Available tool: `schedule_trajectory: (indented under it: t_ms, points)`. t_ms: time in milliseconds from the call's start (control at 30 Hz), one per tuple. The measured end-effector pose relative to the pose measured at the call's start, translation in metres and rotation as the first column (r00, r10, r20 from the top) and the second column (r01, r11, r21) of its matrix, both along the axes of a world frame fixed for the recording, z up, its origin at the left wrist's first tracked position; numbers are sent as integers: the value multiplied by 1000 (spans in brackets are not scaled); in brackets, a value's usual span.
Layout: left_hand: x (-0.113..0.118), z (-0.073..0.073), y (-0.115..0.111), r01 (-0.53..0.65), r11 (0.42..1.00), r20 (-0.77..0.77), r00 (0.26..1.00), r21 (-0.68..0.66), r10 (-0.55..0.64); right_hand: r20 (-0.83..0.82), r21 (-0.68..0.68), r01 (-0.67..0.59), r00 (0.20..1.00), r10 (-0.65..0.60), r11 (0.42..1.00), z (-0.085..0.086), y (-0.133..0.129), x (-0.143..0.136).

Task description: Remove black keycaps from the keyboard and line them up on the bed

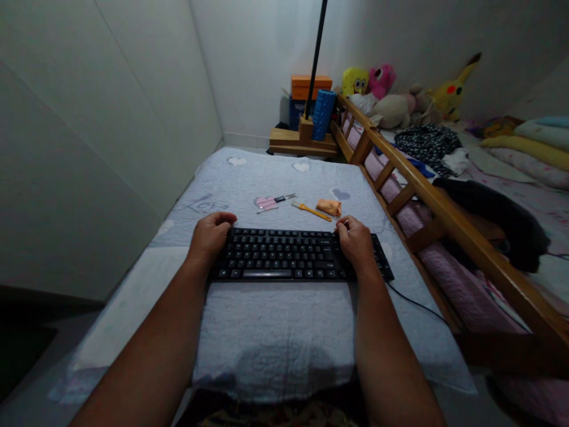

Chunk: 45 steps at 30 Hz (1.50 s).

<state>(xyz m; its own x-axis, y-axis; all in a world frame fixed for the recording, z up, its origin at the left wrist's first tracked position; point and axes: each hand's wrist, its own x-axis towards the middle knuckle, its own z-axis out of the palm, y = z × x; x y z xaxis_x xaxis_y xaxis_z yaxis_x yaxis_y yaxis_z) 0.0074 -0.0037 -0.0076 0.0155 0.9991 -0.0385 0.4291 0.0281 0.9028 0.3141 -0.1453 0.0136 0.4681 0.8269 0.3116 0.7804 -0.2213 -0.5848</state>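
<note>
A black keyboard [275,252] lies flat on the cloth-covered surface in front of me. My left hand [210,237] is closed around its left end, the thumb and fingers near the back corner. Across the number-pad side lies my right hand [355,240], with its fingers curled together at the back edge; part of the keys is hidden under it. Beyond the keyboard are a brush with an orange handle [315,212], a folded orange cloth [329,207], tweezers [287,197] and a thin pale stick [267,210].
The light blue quilted cloth [275,332] covers the surface. A cable [418,302] runs from the keyboard to the right. Along the right side stands a wooden bed rail [409,172]. A blue foam roller [323,115] and an orange box [306,86] stand at the back.
</note>
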Motion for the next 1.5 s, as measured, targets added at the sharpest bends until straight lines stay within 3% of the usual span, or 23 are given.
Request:
schedule_trajectory:
  t_ms: [1000, 1500]
  points:
    - [3, 6, -4, -38, 999, 66, 997, -10, 39, -22, -6, -11, 1000, 11, 1000, 0, 1, -6]
    - [3, 5, -4, -34, 999, 23, 999, -12, 34, -10, 6, -16, 1000, 17, 1000, 0, 1, -8]
